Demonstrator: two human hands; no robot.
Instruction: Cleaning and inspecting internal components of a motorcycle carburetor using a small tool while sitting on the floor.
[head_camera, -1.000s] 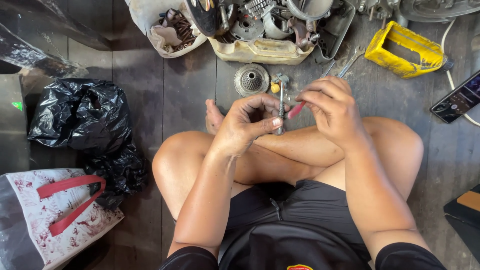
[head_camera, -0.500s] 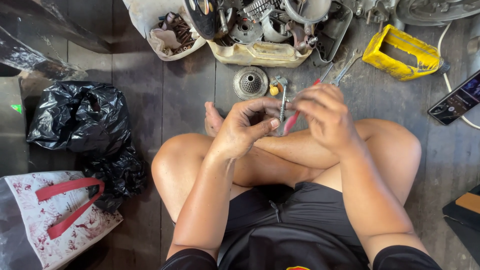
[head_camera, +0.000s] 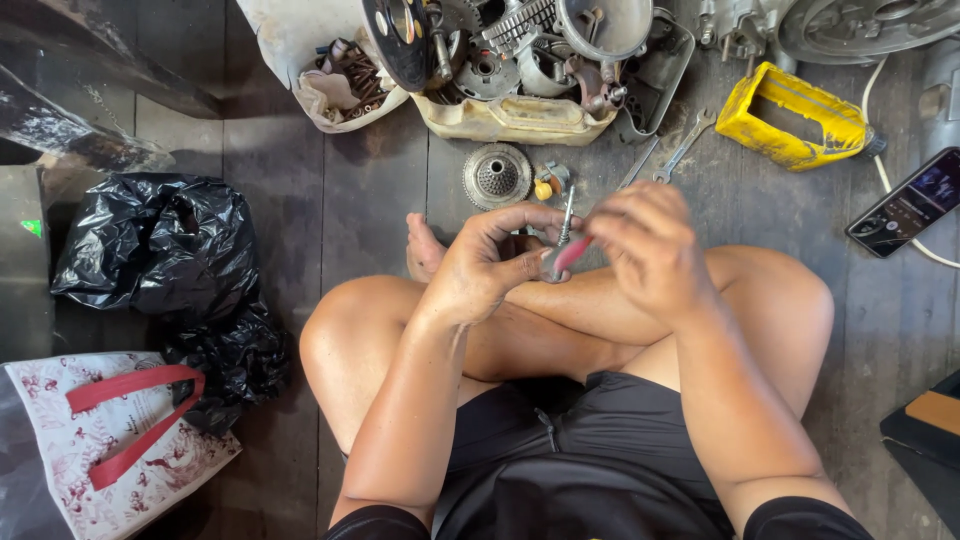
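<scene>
Seated cross-legged on the dark plank floor (head_camera: 300, 200), with both hands raised above the crossed shins. Left hand (head_camera: 490, 265) curled, fingertips and thumb pinching the lower end of a slim grey metal rod-like part (head_camera: 567, 215) that stands nearly upright between the two hands. Right hand (head_camera: 650, 245) closed in a loose fist around a red-handled tool (head_camera: 568, 255), only a short stretch of red showing below the knuckles, its tip meeting the metal part near the left thumb; exact kind of tool hard to tell. Judged as mid-step: working the small part with the tool, part steadied by the left, tool driven by the right. Next move likely calls for a firm pinch on the part and small, controlled pressure or turning from the right wrist, keeping the tip seated. On the floor just beyond the hands, a round grey toothed metal gear (head_camera: 497, 175) and a small yellow-capped fitting (head_camera: 545, 187); further out, a cream plastic tub of greasy engine parts (head_camera: 520, 120), a silver open-ended spanner (head_camera: 685, 150), a yellow plastic container (head_camera: 795, 115), a black smartphone (head_camera: 905, 205), a crumpled black plastic bag (head_camera: 150, 250) and a white patterned tote with red handles (head_camera: 110, 445).
</scene>
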